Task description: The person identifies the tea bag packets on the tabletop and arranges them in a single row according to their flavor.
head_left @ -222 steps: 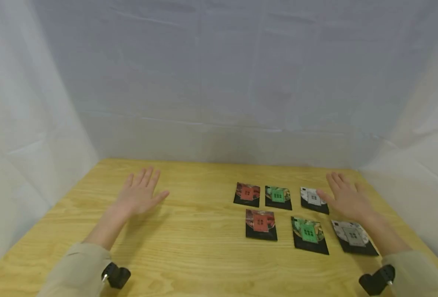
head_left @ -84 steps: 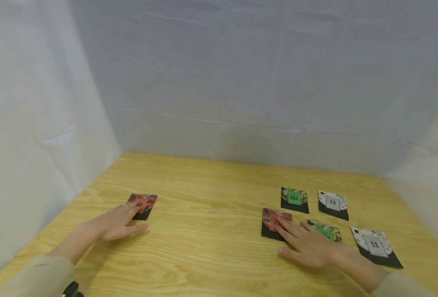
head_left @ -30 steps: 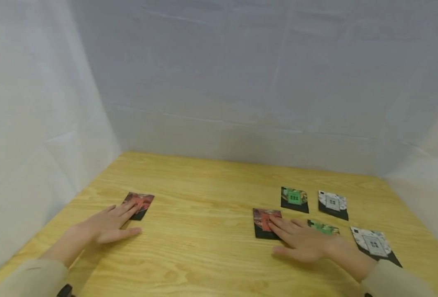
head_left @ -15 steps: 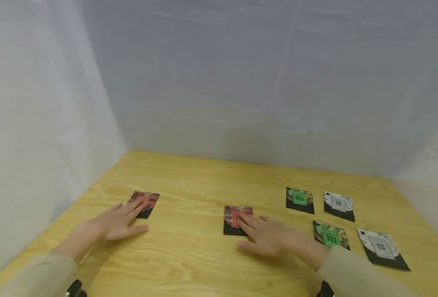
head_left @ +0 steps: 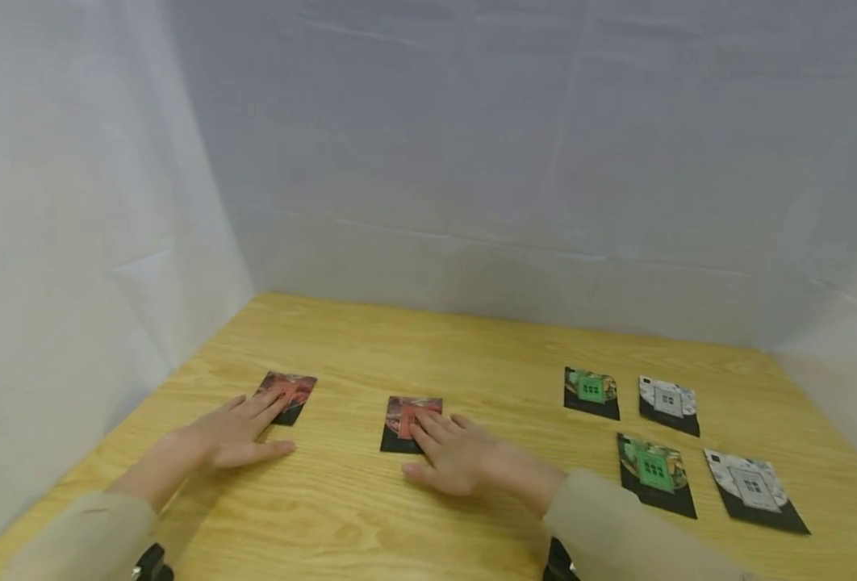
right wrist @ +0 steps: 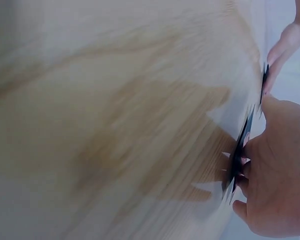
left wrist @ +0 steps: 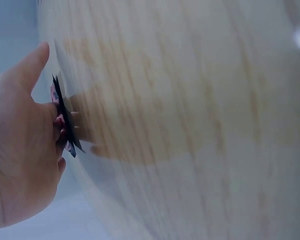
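On the left part of the wooden table, my left hand [head_left: 225, 436] rests its straight fingertips on a flat black packet with a red label [head_left: 299, 389]. My right hand [head_left: 465, 458] presses extended fingers on a second red-labelled packet [head_left: 394, 436], to the right of the first and a little nearer to me. Both thumbs stand out to the side, off the packets. In the left wrist view the dark packet [left wrist: 65, 117] shows edge-on beneath my fingers. The right wrist view likewise shows a thin packet [right wrist: 245, 130] under my right fingers. My fingers cover part of each label.
Two green-labelled packets, one farther [head_left: 591, 390] and one nearer [head_left: 655, 468], lie on the right. Beside them are two white-labelled packets, one farther [head_left: 668, 402] and one nearer [head_left: 754, 486]. White cloth [head_left: 428, 161] encloses the wooden table [head_left: 370, 516] at the back and sides.
Both red packets have left the group on the right, the first lying at the left. Lately my right hand has slid the second leftwards toward it. My left hand has stayed on its packet.
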The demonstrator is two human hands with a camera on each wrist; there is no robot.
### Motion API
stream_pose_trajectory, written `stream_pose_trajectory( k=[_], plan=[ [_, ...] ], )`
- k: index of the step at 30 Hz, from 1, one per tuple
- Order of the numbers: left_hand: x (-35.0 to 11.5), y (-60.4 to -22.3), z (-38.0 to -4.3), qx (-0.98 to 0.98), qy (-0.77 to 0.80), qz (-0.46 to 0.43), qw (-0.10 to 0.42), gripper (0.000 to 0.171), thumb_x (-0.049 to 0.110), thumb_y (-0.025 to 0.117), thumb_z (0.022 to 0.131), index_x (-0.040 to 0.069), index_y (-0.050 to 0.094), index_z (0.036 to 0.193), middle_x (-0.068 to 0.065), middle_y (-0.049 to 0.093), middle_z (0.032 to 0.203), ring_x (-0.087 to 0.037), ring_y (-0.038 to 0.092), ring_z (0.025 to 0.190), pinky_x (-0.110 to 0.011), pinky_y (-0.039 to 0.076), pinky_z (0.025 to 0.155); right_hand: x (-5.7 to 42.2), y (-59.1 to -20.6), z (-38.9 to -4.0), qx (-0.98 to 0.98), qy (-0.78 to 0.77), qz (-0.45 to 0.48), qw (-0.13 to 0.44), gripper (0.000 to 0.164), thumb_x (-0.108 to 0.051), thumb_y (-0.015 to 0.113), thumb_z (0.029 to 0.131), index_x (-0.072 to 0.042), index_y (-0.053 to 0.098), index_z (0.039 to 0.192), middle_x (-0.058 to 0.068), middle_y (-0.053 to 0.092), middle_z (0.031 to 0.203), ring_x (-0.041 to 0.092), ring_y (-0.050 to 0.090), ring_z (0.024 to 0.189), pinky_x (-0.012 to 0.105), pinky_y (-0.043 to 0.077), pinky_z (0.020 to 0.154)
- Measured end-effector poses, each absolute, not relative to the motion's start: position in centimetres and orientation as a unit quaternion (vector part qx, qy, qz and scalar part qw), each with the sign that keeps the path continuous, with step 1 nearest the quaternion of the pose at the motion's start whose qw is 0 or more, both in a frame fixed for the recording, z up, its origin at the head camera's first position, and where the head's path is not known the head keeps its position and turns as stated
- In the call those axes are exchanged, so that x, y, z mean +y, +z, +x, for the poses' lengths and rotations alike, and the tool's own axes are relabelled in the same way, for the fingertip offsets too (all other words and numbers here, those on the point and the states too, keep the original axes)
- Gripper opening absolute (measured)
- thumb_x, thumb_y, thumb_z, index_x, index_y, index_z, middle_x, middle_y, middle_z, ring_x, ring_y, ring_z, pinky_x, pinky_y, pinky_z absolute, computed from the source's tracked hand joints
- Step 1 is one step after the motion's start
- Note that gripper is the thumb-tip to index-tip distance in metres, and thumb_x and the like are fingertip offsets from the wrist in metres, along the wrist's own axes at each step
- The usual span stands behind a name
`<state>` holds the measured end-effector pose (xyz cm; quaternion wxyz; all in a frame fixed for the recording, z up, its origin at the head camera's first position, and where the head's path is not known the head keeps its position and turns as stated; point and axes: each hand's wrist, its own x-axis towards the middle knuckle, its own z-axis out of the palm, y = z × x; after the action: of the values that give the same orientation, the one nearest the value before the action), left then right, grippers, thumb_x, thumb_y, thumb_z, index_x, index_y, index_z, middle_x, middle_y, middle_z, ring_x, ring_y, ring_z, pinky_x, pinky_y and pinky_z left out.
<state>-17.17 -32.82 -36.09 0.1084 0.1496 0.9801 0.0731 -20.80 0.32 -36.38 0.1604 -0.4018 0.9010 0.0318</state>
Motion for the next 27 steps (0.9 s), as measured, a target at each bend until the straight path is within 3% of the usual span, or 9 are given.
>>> stream_pose_trajectory(
  k=[27],
  plan=[
    [-32.9,-36.4,-17.3,0.982,0.068,0.149,0.097,0.086,0.059,0.043,0.090,-0.005,0.025,0.144,-0.029,0.017,0.148,-0.047,0.019,0.133,-0.061,0.014,0.106,-9.4,-36.3,-20.6,0.925,0.065,-0.340,0.158,0.072,-0.066,0.013,0.091,-0.026,0.014,0.150,-0.006,0.005,0.155,0.011,0.005,0.141,0.039,0.010,0.114]
  ],
)
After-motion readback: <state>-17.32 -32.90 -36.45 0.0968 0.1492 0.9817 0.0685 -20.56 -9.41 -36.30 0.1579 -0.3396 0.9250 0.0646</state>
